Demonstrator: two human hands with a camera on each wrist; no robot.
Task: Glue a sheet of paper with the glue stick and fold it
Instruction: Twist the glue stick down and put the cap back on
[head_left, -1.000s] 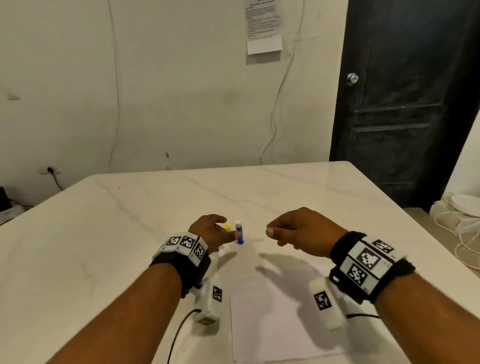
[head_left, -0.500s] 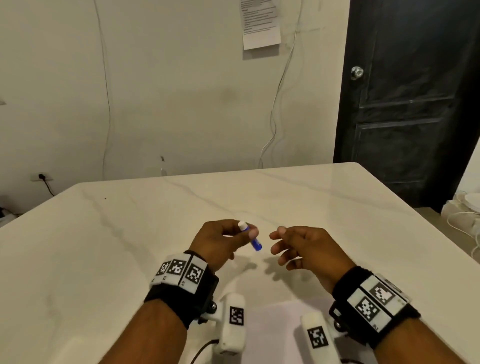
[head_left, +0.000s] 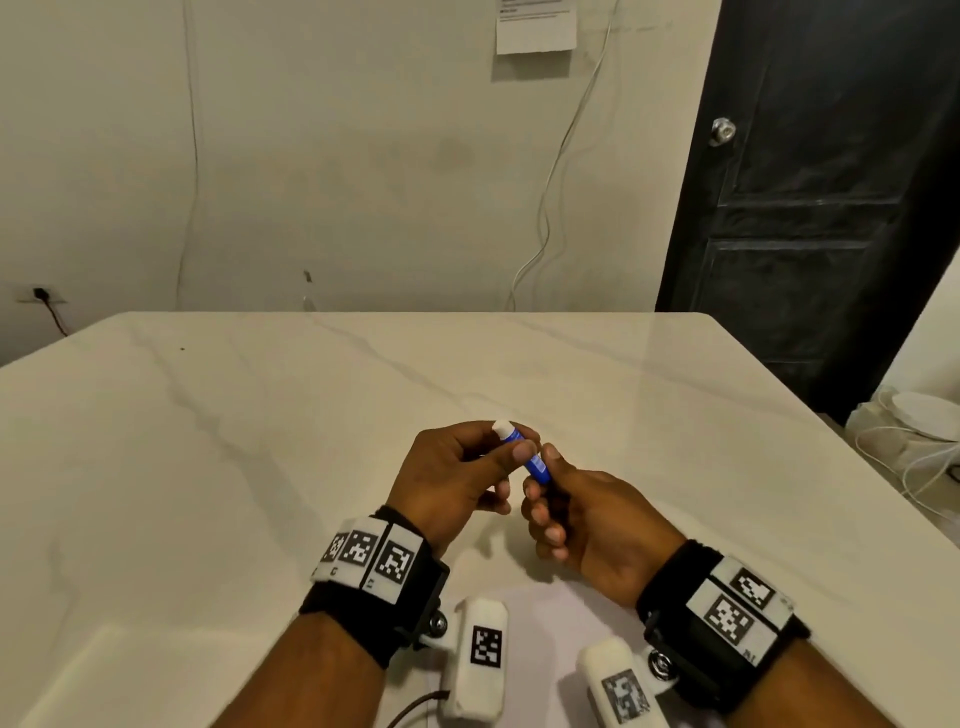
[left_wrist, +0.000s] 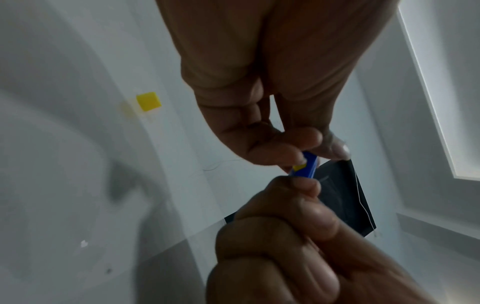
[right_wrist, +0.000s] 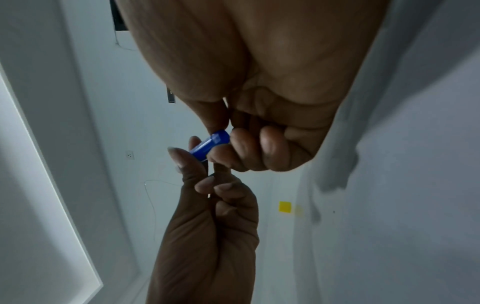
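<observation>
A small blue glue stick (head_left: 525, 451) with a white end is held above the table between both hands. My left hand (head_left: 511, 446) pinches its upper part near the white end with thumb and forefinger. My right hand (head_left: 544, 474) grips its lower blue end with curled fingers. The left wrist view shows the blue tube (left_wrist: 307, 167) between the left fingertips and the right hand (left_wrist: 298, 186). From the right wrist the glue stick (right_wrist: 210, 144) appears the same way. The white sheet of paper (head_left: 550, 616) lies flat on the table under my wrists, mostly hidden.
The white marble table (head_left: 260, 467) stretches ahead to a wall. A small yellow square piece (left_wrist: 148, 101) lies on the table beyond the hands, also seen as a yellow square (right_wrist: 285, 206) from the right wrist. A dark door (head_left: 810, 208) stands at the far right.
My left hand has lifted the glue stick off the table and tilted it. My right hand has come in and taken hold of its lower end.
</observation>
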